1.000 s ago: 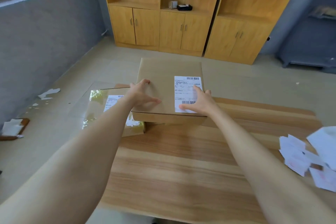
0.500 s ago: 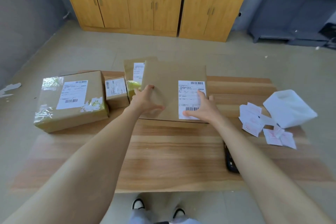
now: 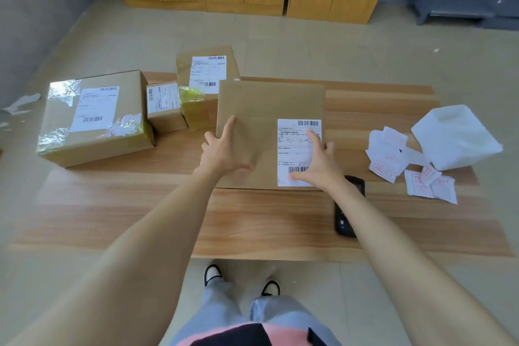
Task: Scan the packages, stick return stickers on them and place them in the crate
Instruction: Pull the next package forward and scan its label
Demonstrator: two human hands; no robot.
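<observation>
wooden table (image 3: pixel 252 219): our left hand (image 3: pixel 224 149) and right hand (image 3: pixel 317 163) clamp flat box (image 3: pixel 266 104) edges, label (image 3: pixel 292 146) up, presumably for scanning.

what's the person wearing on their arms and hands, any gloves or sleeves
No gloves or sleeves in view. The left hand and right hand are uncovered, and both arms are uncovered up to the frame edge. No rings, watch or wristband show.
</observation>
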